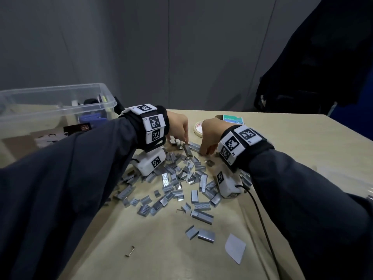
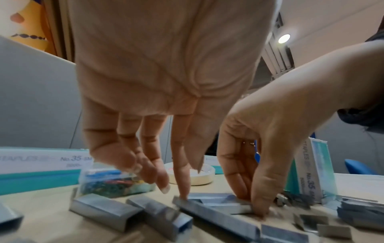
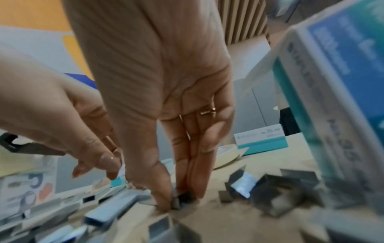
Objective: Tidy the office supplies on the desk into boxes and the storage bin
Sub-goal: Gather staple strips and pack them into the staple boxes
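Note:
Several loose grey staple strips [image 1: 181, 178] lie scattered on the beige desk [image 1: 302, 158]. My left hand [image 1: 180, 134] hangs over the far edge of the pile, fingers pointing down. In the left wrist view its index fingertip [image 2: 184, 194] presses the end of a long strip [image 2: 216, 213]. My right hand [image 1: 205, 148] pinches a small stack of strips [image 2: 228, 203] between thumb and fingers, low on the desk. In the right wrist view that pinched stack [image 3: 175, 199] sits under the fingertips [image 3: 164, 205].
A clear storage bin [image 1: 50, 102] holding supplies stands at the back left. Teal-and-white staple boxes [image 2: 41, 164] [image 2: 315, 172] flank the hands; one is [image 1: 232, 118]. A tape roll [image 1: 198, 128], a clear clip box [image 2: 116, 182], a black cable [image 1: 260, 215] and a paper scrap [image 1: 235, 248] are nearby.

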The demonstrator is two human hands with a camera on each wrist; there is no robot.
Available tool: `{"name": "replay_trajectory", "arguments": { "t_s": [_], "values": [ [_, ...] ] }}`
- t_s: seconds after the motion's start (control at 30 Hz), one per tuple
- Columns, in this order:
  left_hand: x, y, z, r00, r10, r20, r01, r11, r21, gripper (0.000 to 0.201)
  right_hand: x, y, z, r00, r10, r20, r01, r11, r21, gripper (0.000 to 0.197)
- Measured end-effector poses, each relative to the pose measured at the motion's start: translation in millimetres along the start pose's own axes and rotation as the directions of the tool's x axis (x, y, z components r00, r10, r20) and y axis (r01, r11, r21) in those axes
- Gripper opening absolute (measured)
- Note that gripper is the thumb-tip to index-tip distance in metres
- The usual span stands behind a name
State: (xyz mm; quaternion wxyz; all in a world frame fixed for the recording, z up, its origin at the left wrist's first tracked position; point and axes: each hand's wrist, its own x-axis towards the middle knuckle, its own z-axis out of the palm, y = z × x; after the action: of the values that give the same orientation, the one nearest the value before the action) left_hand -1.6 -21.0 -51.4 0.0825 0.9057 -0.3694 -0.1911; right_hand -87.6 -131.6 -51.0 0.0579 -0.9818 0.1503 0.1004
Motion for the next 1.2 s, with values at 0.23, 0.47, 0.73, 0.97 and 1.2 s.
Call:
{"name": "replay_trajectory", "arguments": {
  "t_s": [0.23, 0.47, 0.73, 0.97, 1.2],
  "values": [
    [2.1, 10.8, 2.8, 0.998, -0.014, 0.065, 0.015, 1.0, -0.026, 0.023, -0.2, 3.1, -0.1, 0.998, 0.023, 0.053, -0.028, 0.995, 0.096, 0.022],
    [1.6, 16.5, 6.0, 0.992, -0.122, 0.016, 0.122, 0.989, -0.084, 0.035, -4.9, 8.3, 1.2, 0.998, 0.03, 0.058, -0.039, 0.986, 0.16, 0.022],
    [-1.0, 20.5, 6.6, 0.987, -0.16, -0.022, 0.143, 0.93, -0.338, 0.032, -4.9, 12.8, 4.4, 0.998, 0.032, 0.049, -0.041, 0.978, 0.203, 0.023],
    [-9.4, 25.1, 4.4, 0.984, -0.176, 0.026, 0.167, 0.867, -0.469, 0.034, -7.4, 13.8, 5.2, 0.998, 0.031, 0.047, -0.041, 0.97, 0.239, 0.02],
    [-10.3, 28.6, 10.0, 0.977, -0.209, 0.049, 0.198, 0.789, -0.582, 0.029, -9.6, 15.8, 6.3, 0.999, 0.019, 0.026, -0.025, 0.963, 0.269, 0.031]
  ]
}}
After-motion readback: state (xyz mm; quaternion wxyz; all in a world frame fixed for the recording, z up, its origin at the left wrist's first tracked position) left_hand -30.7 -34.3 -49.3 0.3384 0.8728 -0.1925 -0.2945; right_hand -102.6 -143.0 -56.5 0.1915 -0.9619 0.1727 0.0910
